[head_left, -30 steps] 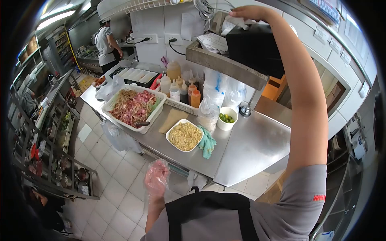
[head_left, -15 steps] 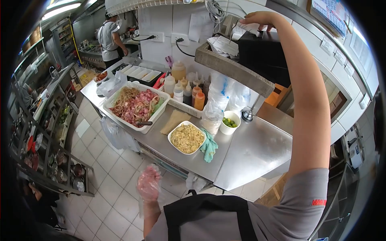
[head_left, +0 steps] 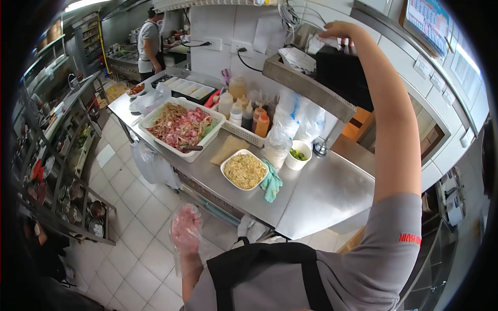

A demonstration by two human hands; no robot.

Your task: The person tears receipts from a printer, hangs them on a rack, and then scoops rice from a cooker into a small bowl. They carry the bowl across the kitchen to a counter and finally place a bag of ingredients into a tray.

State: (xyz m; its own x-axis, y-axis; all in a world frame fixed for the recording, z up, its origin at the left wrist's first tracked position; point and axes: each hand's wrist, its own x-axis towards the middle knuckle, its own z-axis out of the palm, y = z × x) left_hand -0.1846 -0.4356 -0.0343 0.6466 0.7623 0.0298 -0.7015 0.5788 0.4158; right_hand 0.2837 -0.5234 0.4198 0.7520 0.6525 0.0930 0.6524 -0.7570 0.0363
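My right hand (head_left: 341, 32) is raised to the high shelf, its bent fingers closed on a white paper slip (head_left: 314, 44) at the top of a black box-shaped device (head_left: 340, 72). Part of the fingertips is hidden there. More loose papers (head_left: 296, 59) lie beside it. My left hand (head_left: 185, 228), in a clear plastic glove, hangs over the floor in front of the counter. Its fingers are curled together, with nothing visible in them. Nearest to it on the counter are a white bowl of pale yellow shredded food (head_left: 244, 171) and a green cloth (head_left: 271, 182).
On the steel counter (head_left: 327, 192) stand a white basket of red and brown shredded food (head_left: 181, 127), sauce bottles (head_left: 262, 125), and a white tub of small green fruit (head_left: 297, 155). A metal shelf edge (head_left: 311, 88) overhangs it. A co-worker (head_left: 150, 46) stands farther back.
My right hand stays at the device, its fingers drawn closer together and turned down. My left hand has shifted slightly left and up in view. The camera view has turned a little.
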